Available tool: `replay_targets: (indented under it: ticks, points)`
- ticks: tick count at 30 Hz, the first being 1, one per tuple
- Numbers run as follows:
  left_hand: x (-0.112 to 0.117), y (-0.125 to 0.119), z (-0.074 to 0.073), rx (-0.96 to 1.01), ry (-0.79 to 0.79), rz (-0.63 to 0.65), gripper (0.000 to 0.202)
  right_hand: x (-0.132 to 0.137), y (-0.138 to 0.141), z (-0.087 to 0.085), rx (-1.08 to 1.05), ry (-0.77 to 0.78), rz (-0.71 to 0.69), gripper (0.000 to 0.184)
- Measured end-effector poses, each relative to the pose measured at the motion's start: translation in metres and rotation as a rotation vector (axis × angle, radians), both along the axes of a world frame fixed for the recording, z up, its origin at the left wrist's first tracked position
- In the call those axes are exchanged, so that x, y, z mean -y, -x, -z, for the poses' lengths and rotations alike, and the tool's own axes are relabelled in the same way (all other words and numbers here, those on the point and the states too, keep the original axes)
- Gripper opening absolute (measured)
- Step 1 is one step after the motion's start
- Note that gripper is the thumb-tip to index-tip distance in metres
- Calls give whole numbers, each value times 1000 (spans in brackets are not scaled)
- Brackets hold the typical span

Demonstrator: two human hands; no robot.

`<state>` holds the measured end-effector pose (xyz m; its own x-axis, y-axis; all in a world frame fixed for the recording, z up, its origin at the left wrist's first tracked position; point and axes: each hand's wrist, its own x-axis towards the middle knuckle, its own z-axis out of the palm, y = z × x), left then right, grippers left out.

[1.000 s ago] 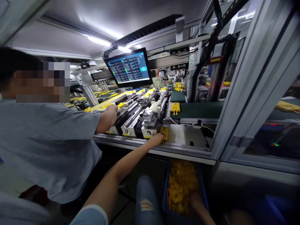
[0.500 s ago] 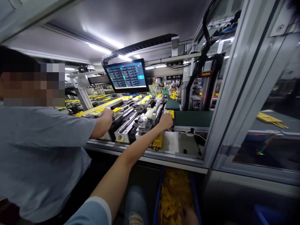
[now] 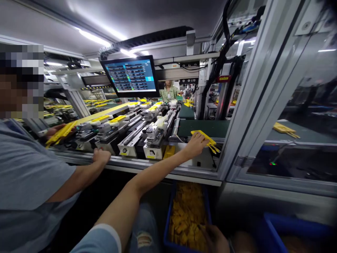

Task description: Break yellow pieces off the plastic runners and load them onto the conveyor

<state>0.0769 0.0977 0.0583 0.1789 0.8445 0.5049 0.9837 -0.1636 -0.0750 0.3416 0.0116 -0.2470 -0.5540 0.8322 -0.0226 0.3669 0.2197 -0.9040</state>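
My left hand (image 3: 195, 144) reaches over the metal ledge and grips a flat yellow plastic part (image 3: 204, 137) by its near edge, lifted just off the front of the green conveyor belt (image 3: 202, 127). A second yellow part (image 3: 169, 151) lies on the ledge beside the white-and-black fixtures (image 3: 155, 129). My right hand (image 3: 214, 239) is low in the blue bin (image 3: 168, 225) of several loose yellow parts. It is dim and its fingers do not show clearly.
A co-worker in a grey shirt stands at the left with one hand (image 3: 101, 156) on the aluminium rail and the other on a yellow part (image 3: 59, 133). A monitor (image 3: 130, 75) hangs above the fixtures. A glass guard panel (image 3: 289, 140) and another blue bin (image 3: 297, 228) are at the right.
My left hand left the yellow part on the ledge, went up to the belt and took the yellow part there, drawing it right. The co-worker's hand dropped from the fixture to the rail.
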Motion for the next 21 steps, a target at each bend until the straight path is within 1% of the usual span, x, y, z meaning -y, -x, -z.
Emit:
replay_targets:
  ticks: [2, 3, 4, 5, 6, 7, 9, 11, 12, 13, 14, 15, 16, 18, 21]
  points:
    - [27, -16, 5, 230, -94, 79, 33, -11, -11, -21, 34, 80, -4, 44]
    - [41, -25, 10, 391, -144, 77, 32, -17, -17, -32, 56, 108, 18, 46]
    - [54, -33, 19, 576, -175, 45, 30, -24, -23, -42, 68, 119, 59, 49]
    - [67, -41, 30, 778, -169, -5, 28, -31, -30, -52, 71, 111, 106, 51]
    - [79, -49, 45, 992, -122, -59, 29, -37, -36, -61, 53, 79, 152, 53]
    - [90, -57, 64, 1209, -38, -104, 31, -42, -41, -70, 25, 36, 187, 53]
    - [110, -73, 108, 1605, 218, -164, 39, -50, -50, -83, -25, -10, 231, 54]
    - [131, -92, 156, 1896, 485, -244, 47, -52, -55, -91, -82, 36, 274, 56]
    - [142, -102, 177, 1990, 595, -303, 49, -51, -56, -94, -90, 76, 270, 55]
    - [153, -113, 196, 2047, 690, -358, 51, -48, -56, -96, -85, 119, 237, 52]
    - [164, -123, 212, 2080, 761, -397, 51, -44, -56, -97, -66, 157, 179, 47]
    - [174, -133, 224, 2099, 810, -419, 49, -39, -55, -97, -38, 189, 105, 42]
    - [183, -143, 233, 2112, 852, -426, 48, -33, -54, -97, -5, 215, 26, 38]
    - [196, -157, 244, 2142, 908, -421, 47, -20, -51, -95, 53, 272, -124, 32]
    - [204, -168, 250, 2203, 918, -415, 49, -5, -48, -88, 128, 349, -267, 26]
